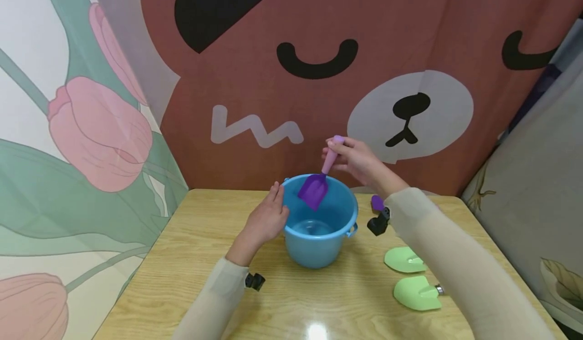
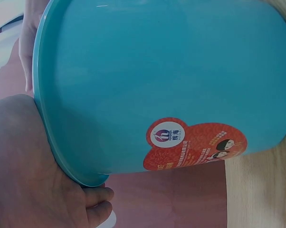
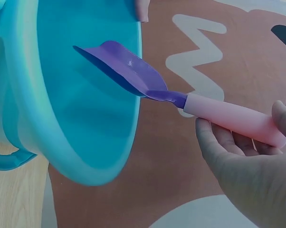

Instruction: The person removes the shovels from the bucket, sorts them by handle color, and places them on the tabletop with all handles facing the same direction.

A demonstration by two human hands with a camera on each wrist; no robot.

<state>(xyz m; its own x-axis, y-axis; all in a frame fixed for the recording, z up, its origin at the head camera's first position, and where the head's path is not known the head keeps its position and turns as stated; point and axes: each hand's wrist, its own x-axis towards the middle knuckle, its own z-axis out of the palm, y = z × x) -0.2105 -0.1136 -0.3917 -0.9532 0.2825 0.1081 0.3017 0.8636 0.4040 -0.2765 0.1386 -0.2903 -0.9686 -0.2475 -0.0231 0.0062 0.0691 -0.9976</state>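
Note:
A toy shovel with a purple blade (image 1: 313,192) and a pink handle (image 3: 233,119) is held by my right hand (image 1: 360,160), thumb and fingers on the handle. Its blade tilts down over the mouth of a light blue bucket (image 1: 314,251). The bucket stands upright, and its inside looks bare in the head view. At the bucket's left rim, my left hand (image 1: 265,218) rests with its fingers extended. The left wrist view shows that hand against the rim, above a red sticker (image 2: 195,145) on the bucket's wall.
Two light green shovel blades (image 1: 405,260) lie on the wooden table (image 1: 182,279) at the right, partly under my right sleeve. Near the back right is a purple piece (image 1: 377,203), mostly hidden by the wrist camera. A brown bear-patterned curtain (image 1: 255,77) hangs behind the table.

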